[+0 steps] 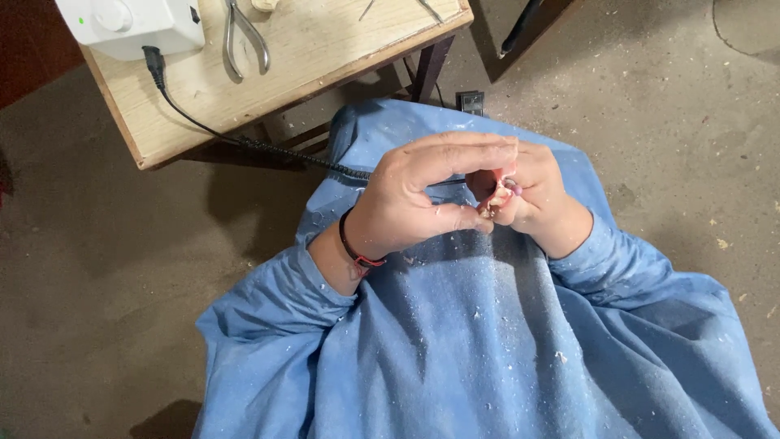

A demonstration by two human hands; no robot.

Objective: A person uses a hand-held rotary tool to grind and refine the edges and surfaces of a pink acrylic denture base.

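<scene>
Head view | left hand [414, 195] and right hand [532, 195] both pinch small pink piece [497, 193] | above blue gown [455, 341]

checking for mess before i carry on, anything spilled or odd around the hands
Yes: pale crumbs and dust speckle the blue gown over the lap, and more flecks lie on the floor. The left hand and right hand pinch a small pinkish piece together; it shows no clear damage.
</scene>
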